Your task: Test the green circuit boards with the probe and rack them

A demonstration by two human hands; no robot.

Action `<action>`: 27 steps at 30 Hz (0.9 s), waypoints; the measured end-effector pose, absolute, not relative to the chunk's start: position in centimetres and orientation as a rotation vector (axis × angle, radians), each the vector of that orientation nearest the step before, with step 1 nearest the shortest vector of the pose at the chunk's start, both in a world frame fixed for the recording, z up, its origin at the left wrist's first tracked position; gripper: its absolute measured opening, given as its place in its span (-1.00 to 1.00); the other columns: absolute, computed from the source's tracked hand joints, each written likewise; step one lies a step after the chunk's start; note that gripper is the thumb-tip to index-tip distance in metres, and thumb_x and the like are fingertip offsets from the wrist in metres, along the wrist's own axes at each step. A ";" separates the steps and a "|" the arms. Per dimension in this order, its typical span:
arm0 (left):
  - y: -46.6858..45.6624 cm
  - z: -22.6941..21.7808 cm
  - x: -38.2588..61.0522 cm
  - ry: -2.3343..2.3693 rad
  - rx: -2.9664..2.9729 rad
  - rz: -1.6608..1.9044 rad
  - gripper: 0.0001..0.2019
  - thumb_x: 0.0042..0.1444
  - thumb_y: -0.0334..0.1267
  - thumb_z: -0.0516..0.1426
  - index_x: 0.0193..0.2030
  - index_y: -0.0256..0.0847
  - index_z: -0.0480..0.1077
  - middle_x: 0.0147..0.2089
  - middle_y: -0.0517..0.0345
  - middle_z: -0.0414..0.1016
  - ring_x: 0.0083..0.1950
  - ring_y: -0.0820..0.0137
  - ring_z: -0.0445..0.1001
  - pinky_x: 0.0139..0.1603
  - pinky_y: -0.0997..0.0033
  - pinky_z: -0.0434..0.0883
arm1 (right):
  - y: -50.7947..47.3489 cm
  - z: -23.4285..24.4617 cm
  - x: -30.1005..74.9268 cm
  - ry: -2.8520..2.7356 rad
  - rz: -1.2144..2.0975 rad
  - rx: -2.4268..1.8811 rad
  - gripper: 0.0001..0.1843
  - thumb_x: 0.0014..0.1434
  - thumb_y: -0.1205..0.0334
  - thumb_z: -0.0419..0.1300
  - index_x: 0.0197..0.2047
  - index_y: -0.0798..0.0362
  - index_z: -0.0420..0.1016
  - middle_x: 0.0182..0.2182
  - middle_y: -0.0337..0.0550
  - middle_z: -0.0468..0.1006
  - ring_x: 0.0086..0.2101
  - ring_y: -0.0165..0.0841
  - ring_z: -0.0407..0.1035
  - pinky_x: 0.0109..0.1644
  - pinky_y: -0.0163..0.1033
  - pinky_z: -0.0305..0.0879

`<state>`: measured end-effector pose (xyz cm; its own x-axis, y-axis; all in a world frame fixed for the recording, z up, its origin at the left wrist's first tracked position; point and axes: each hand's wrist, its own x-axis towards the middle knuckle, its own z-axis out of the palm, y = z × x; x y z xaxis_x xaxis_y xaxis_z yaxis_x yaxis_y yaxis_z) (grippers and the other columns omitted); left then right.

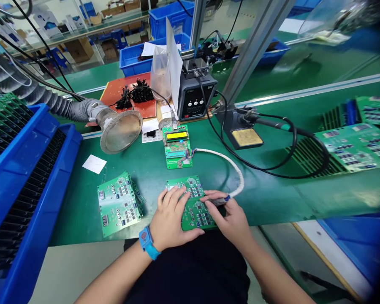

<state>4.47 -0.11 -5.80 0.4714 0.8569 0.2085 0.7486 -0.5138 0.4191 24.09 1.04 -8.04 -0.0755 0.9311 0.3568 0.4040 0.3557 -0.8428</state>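
Note:
A green circuit board (193,211) lies on the green bench mat (266,202) right in front of me. My left hand (172,213) rests on it with fingers spread, a blue band (148,242) around the wrist. My right hand (226,215) is shut on a dark plug (218,201) at the end of a white sleeved cable (223,157), close above the board's right side. That cable runs back to a test board with a yellow display (177,145). Another populated circuit board (118,203) lies to the left of my hands.
Blue racks of circuit boards (25,169) stand at the left, and more boards (356,145) lie at the right. A fume extractor hood (120,131), a soldering station (196,95) and a soldering iron stand (245,137) with black cords sit ahead.

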 end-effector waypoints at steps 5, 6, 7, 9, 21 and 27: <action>-0.1 -5.8 4.5 1.374 2.439 0.567 -0.09 -0.07 0.15 0.27 0.32 -0.23 0.03 0.31 -0.18 0.20 0.35 -0.04 0.09 0.31 -0.16 0.00 | 0.9 -8.4 24.4 -1.621 0.816 -1.217 -0.93 0.26 0.25 0.11 -0.18 -0.04 0.38 -0.27 -0.12 0.60 -0.05 -0.20 0.43 0.07 -0.04 0.34; -0.1 -5.7 4.5 1.375 2.439 0.564 -0.09 -0.07 0.15 0.27 0.32 -0.23 0.03 0.31 -0.18 0.20 0.35 -0.03 0.09 0.32 -0.16 0.00 | 0.9 -8.4 24.4 -1.614 0.828 -1.217 -0.93 0.26 0.25 0.11 -0.18 -0.05 0.38 -0.27 -0.11 0.60 -0.04 -0.20 0.42 0.07 -0.03 0.33; -0.2 -5.7 4.5 1.375 2.442 0.562 -0.09 -0.07 0.15 0.27 0.32 -0.24 0.03 0.31 -0.18 0.20 0.35 -0.03 0.09 0.32 -0.16 0.00 | 0.8 -8.4 24.4 -1.608 0.835 -1.216 -0.93 0.26 0.24 0.11 -0.18 -0.05 0.38 -0.26 -0.11 0.59 -0.03 -0.20 0.42 0.08 -0.02 0.33; -0.2 -5.7 4.5 1.374 2.449 0.558 -0.10 -0.06 0.15 0.27 0.32 -0.25 0.04 0.31 -0.18 0.20 0.35 -0.03 0.09 0.32 -0.16 0.01 | 0.8 -8.4 24.4 -1.602 0.841 -1.215 -0.94 0.26 0.24 0.11 -0.18 -0.05 0.38 -0.26 -0.11 0.59 -0.03 -0.19 0.41 0.09 -0.01 0.32; 0.0 -4.7 4.5 1.356 2.467 0.466 -0.10 -0.07 0.14 0.29 0.29 -0.31 0.07 0.30 -0.25 0.19 0.36 -0.08 0.07 0.31 -0.23 0.00 | 1.0 -8.0 24.1 -1.600 0.794 -1.222 -0.96 0.24 0.25 0.13 -0.21 -0.04 0.38 -0.29 -0.14 0.60 -0.08 -0.21 0.44 0.04 -0.07 0.35; 0.9 -3.2 4.6 1.363 2.488 0.363 -0.05 -0.22 0.17 0.37 0.21 -0.37 0.19 0.40 -0.43 -0.10 0.43 -0.20 -0.23 0.32 -0.30 -0.05 | 0.9 -8.0 24.1 -1.597 0.781 -1.239 -0.95 0.24 0.23 0.13 -0.21 -0.04 0.37 -0.29 -0.12 0.60 -0.08 -0.19 0.45 0.05 -0.04 0.36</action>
